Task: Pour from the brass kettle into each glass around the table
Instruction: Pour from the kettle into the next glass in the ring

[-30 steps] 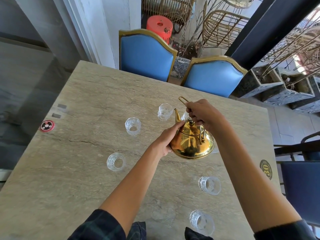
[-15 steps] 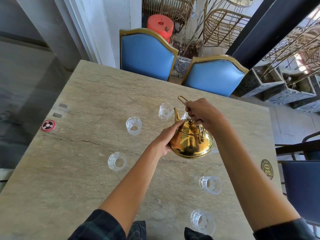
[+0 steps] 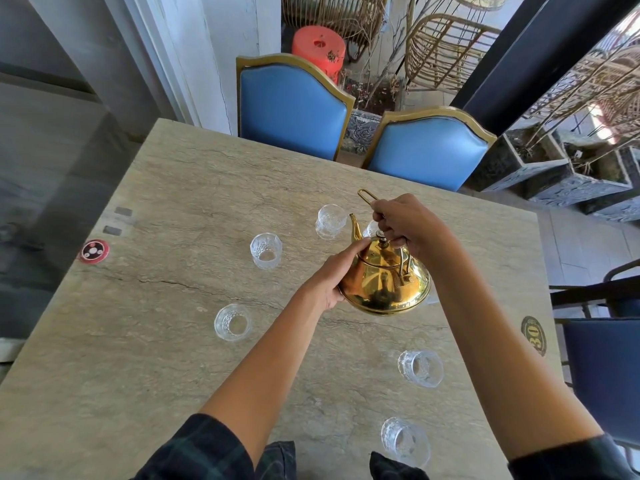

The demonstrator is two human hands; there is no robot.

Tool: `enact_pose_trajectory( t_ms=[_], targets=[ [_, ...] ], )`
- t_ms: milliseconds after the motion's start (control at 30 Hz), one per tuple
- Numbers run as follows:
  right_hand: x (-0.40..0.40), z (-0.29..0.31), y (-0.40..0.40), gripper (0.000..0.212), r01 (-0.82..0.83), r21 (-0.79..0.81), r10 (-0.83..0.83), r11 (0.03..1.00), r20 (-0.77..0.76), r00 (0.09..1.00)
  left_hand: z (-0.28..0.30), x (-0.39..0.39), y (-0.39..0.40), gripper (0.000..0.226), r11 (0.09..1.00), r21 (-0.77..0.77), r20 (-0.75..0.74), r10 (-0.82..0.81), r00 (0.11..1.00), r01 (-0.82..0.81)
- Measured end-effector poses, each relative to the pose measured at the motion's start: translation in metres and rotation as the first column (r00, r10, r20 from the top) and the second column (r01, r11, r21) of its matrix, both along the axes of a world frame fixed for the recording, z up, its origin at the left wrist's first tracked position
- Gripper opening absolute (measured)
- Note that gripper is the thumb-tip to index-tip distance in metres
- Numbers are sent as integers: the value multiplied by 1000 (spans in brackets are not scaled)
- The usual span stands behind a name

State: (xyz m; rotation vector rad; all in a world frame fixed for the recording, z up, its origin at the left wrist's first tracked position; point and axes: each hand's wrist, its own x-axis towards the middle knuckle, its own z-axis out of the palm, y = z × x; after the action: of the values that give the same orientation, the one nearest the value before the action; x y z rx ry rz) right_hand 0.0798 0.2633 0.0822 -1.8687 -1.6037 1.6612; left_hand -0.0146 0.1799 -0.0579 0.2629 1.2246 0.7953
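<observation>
Glasses: seven clear cut glasses can be made out in a loose ring on the bench [image 3: 180, 375]; the one just behind the spout [image 3: 372, 228] is largely hidden, and another at the kettle's right edge [image 3: 432, 299] shows only as a sliver.
Kettle: the brass kettle [image 3: 384, 284] is held clear of the bench near the ring's far side, its spout [image 3: 354, 225] tipped away toward the half-hidden glass.
Right hand: the right hand [image 3: 407, 225] is closed round the wire handle [image 3: 367, 199] above the lid.
Left hand: the left hand [image 3: 334, 278] is pressed against the kettle's left flank, fingers curved to the body and a fingertip reaching the lid rim.
Step in hand: a pour into the glass behind the spout is judged to be under way or just ending; no stream can be seen, and fill levels cannot be read in any glass.
Next move: the kettle would need to be levelled, carried to the neighbouring far glass [image 3: 330, 221] or on round the ring, and tipped again with the spout centred over the rim.
Other glasses: left glass [image 3: 266, 250], near-left glass [image 3: 232, 322], right glass [image 3: 420, 368] and nearest glass [image 3: 405, 441] stand well apart from the kettle.
Surroundings: two blue chairs [image 3: 294, 105] are drawn up at the far edge; a numbered disc [image 3: 533, 336] lies at the bench's right side.
</observation>
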Motion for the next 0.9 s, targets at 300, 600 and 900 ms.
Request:
enact_pose_trajectory(
  t_ms=[300, 600, 900],
  targets=[
    [1, -9, 1, 30, 2, -7, -2, 1000, -19, 1000, -13, -4, 0, 55, 1000, -7, -33, 5, 999, -5],
    [3, -31, -14, 32, 57, 17, -56, 998, -57, 997, -32, -21, 3, 41, 1000, 14, -42, 5, 999, -4],
    [6, -36, -48, 33, 125, 90, -114, 988, -127, 985, -45, -23, -17, 80, 987, 131, -106, 109, 988, -95]
  ],
)
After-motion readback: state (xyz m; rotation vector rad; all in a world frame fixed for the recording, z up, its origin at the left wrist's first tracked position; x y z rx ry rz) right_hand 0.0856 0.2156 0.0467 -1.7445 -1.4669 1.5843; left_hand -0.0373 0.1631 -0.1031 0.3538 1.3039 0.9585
